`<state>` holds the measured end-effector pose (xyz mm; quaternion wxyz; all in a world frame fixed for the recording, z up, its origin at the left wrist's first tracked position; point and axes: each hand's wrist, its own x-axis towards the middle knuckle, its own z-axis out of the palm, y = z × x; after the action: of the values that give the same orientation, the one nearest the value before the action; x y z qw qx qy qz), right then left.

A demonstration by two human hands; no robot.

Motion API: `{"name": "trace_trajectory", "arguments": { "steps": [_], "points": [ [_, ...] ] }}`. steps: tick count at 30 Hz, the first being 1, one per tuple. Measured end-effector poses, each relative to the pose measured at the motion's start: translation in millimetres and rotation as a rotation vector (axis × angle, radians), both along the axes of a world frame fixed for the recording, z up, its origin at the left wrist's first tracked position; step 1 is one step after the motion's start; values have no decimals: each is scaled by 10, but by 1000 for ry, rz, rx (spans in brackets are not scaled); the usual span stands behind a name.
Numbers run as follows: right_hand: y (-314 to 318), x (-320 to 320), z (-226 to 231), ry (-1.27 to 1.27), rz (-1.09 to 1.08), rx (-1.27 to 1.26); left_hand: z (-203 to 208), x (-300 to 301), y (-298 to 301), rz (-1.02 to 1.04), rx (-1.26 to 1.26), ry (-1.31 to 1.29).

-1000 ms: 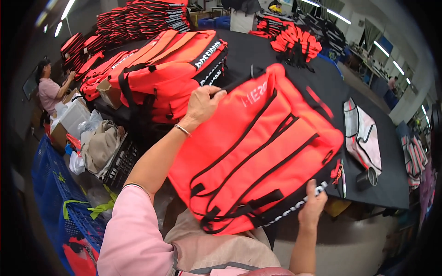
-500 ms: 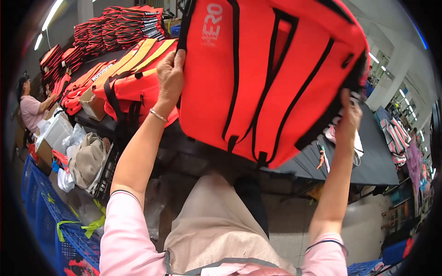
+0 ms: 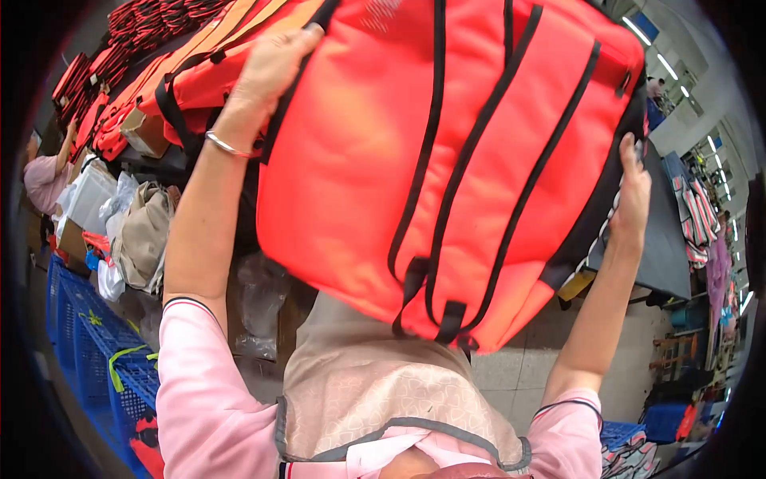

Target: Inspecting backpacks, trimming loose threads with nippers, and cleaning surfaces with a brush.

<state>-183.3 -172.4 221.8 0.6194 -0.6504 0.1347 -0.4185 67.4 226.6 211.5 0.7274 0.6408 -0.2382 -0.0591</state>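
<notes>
A large bright red-orange backpack (image 3: pixel 343 176) with black trim fills the upper middle, its strap side facing me. Two padded shoulder straps (image 3: pixel 531 168) run down it to black webbing at the bottom edge. My left hand (image 3: pixel 275 72) grips its upper left edge, thumb along the black trim. At the right, my right hand (image 3: pixel 632 188) holds the black side panel (image 3: pixel 594 203); the fingers behind the bag are hidden. The bag hangs tilted in front of my apron (image 3: pixel 383 383), its lower edge overlapping the apron's top part in view.
Other red and orange bags (image 3: pixel 203 80) lie on the dark table (image 3: pixel 666 223) at the left, with folded stacks (image 3: pixel 159 28) behind. Blue plastic crates (image 3: pixel 88 343) and a beige cloth bundle (image 3: pixel 144 239) stand at lower left. Another person (image 3: pixel 48 176) is at far left.
Both hands have brought the backpack closer to me and lower in view. It now covers more of the table and the upper apron. Both hands keep their hold.
</notes>
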Motion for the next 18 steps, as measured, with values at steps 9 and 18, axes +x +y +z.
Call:
{"name": "trace_trajectory", "arguments": {
  "steps": [9, 18],
  "points": [
    [137, -733, -2383, 367, -72, -17, -1687, -550, 574, 540, 387, -297],
    [907, -741, -2397, 365, 61, 145, -2416, -1712, 845, 56, -310, 784]
  ]
}}
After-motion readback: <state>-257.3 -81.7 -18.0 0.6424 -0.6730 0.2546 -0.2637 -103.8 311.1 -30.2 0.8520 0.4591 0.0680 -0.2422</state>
